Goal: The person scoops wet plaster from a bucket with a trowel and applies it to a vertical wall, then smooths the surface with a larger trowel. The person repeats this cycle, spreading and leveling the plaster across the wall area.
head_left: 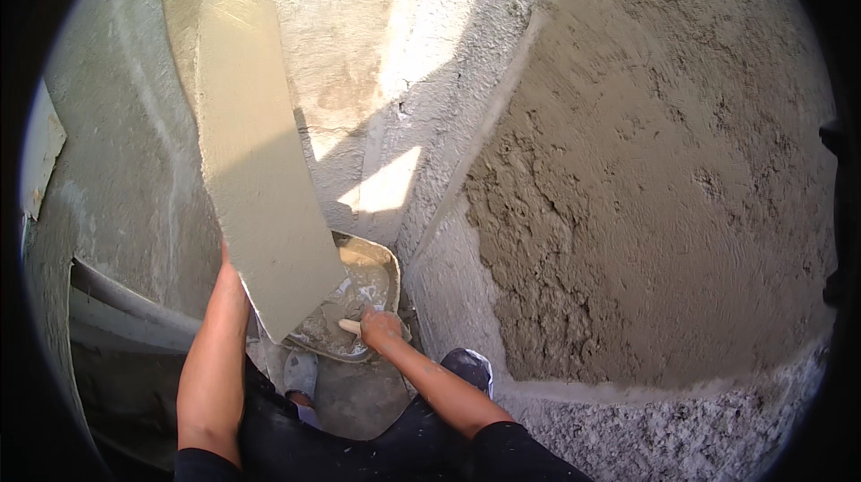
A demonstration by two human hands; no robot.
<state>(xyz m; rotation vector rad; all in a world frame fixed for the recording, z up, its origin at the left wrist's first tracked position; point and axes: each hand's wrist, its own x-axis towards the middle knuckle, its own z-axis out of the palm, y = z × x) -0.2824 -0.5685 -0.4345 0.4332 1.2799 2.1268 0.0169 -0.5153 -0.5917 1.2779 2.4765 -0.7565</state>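
Observation:
My left forearm rises behind a long, flat plastering float (260, 159) coated in grey-beige mortar. My left hand (226, 253) is mostly hidden behind the float and holds it up at a tilt, its fingers out of sight. Below the float's lower end stands a mortar tub (395, 271) with a pale rim, partly covered by the float. Wet mortar (366, 283) lies inside it. Over the tub's near right side, my right hand (382, 328) is closed round a tool's light wooden handle (350, 327). The tool's working end cannot be made out.
To the right spreads a wall panel of fresh mortar (646, 213), rough and lumpy along its left side. A pale rough strip (457, 276) borders it. My shoes (468, 367) stand close to the tub. At left is a curved grey edge (134, 303) above a dark hollow.

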